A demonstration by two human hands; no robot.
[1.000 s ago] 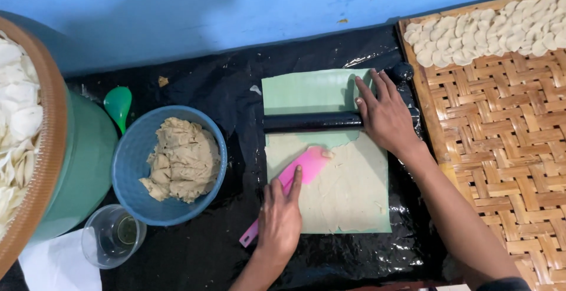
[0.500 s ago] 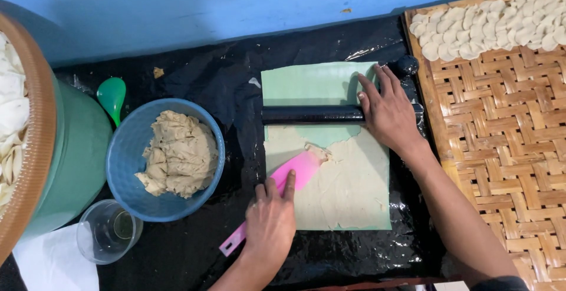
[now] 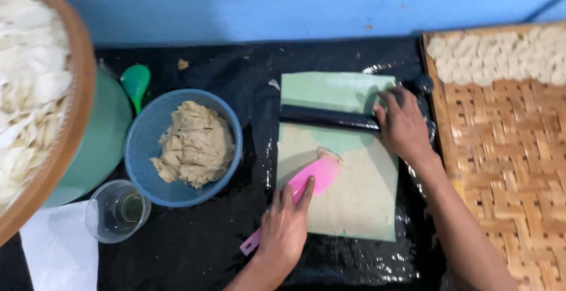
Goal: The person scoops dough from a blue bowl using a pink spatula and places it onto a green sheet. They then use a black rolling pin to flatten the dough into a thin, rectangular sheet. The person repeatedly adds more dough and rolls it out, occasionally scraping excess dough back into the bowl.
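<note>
The left hand (image 3: pixel 285 229) grips a pink scraper (image 3: pixel 306 188), forefinger stretched along its blade, which lies on the thin dough sheet (image 3: pixel 354 191). The right hand (image 3: pixel 404 125) rests, seemingly loosely curled, on a black rolling pin (image 3: pixel 327 117) beyond the scraper. Left of both sits a blue bowl (image 3: pixel 147 143) of dough.

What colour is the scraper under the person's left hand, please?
Pink; the scraper shows clearly in the head view, under the left hand.

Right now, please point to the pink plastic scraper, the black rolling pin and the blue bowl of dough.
pink plastic scraper (image 3: pixel 318 176), head view, on its blade.
black rolling pin (image 3: pixel 327 117), head view, mid-barrel.
blue bowl of dough (image 3: pixel 141 149), head view, left inner wall.
</note>
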